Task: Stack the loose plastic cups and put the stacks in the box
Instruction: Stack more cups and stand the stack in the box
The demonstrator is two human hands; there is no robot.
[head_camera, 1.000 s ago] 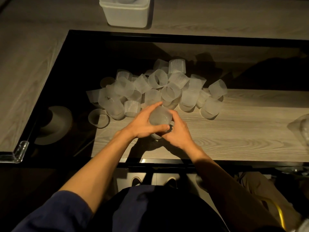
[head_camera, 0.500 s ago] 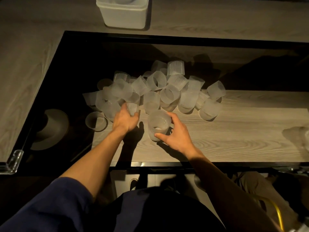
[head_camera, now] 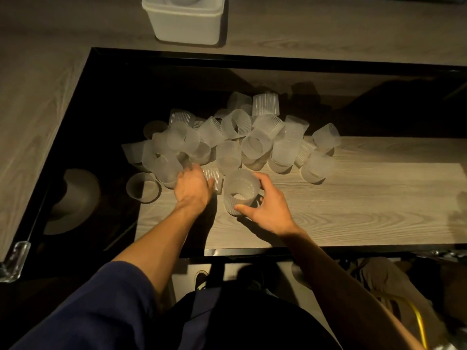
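A short stack of frosted ribbed plastic cups (head_camera: 241, 192) stands upright on the wooden table. My right hand (head_camera: 267, 207) holds it from the right, thumb on its near side and fingers curled round its far side. My left hand (head_camera: 193, 189) reaches into the near edge of the pile of loose cups (head_camera: 242, 137), its fingers closing round a ribbed cup (head_camera: 211, 176) lying there. The white plastic box (head_camera: 185, 21) stands at the far edge, left of centre.
A single cup (head_camera: 141, 186) lies apart at the left of the pile. The table has a black frame (head_camera: 252, 63) with a dark glass panel around the wooden board. A clear corner guard (head_camera: 14, 261) sits at the near left. Bare board lies to the right.
My left hand left the stack and moved left to the pile's near edge, onto a ribbed cup. My right hand stayed on the stack, which now stands upright on the table.
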